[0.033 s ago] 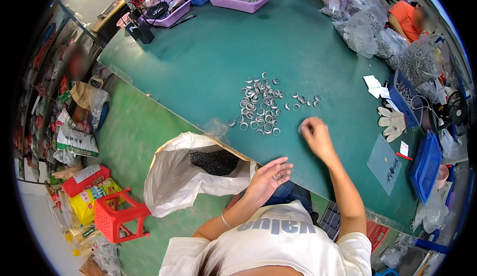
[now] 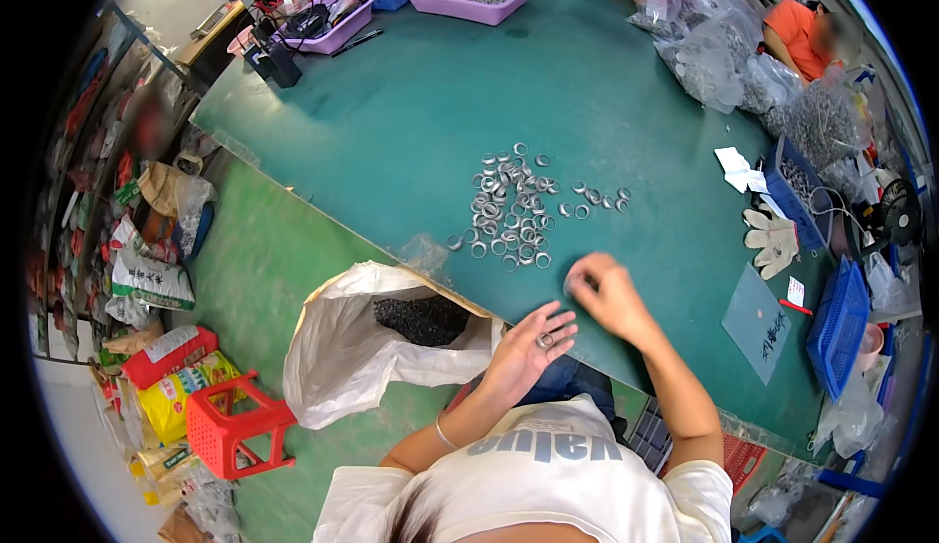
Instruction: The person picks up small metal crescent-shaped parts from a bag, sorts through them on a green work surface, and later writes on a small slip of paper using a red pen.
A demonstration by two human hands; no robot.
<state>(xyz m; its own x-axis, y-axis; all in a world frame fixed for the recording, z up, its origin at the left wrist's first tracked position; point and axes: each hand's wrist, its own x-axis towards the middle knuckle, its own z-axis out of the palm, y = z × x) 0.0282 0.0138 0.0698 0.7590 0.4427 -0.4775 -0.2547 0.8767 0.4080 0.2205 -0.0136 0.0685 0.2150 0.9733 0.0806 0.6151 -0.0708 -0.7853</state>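
Several loose grey metal rings (image 2: 510, 203) lie spread over the green tabletop in front of me. My right hand (image 2: 608, 298) is above the table's near edge, slightly blurred, its fingers pinched around a grey metal ring (image 2: 583, 283). Close to its left, my left hand (image 2: 528, 352) is turned palm up with fingers stretched out. A small metal ring (image 2: 545, 340) shows against those fingers; whether it is worn or just resting there I cannot tell. Left of that hand gapes a white woven sack (image 2: 333, 367) containing small black pieces (image 2: 423, 320).
Purple trays (image 2: 469, 3) line the table's far side, one full of metal parts. Plastic bags of parts (image 2: 706, 68), a work glove (image 2: 770, 240) and a blue basket (image 2: 837, 328) occupy the right side. A red stool (image 2: 235, 426) stands left. Another person (image 2: 790, 39) sits far right.
My right hand has come nearer, down and left toward the left hand, with the ring in its fingers. My left hand has shifted slightly upward, fingers spread a little more. The loose rings stay put.
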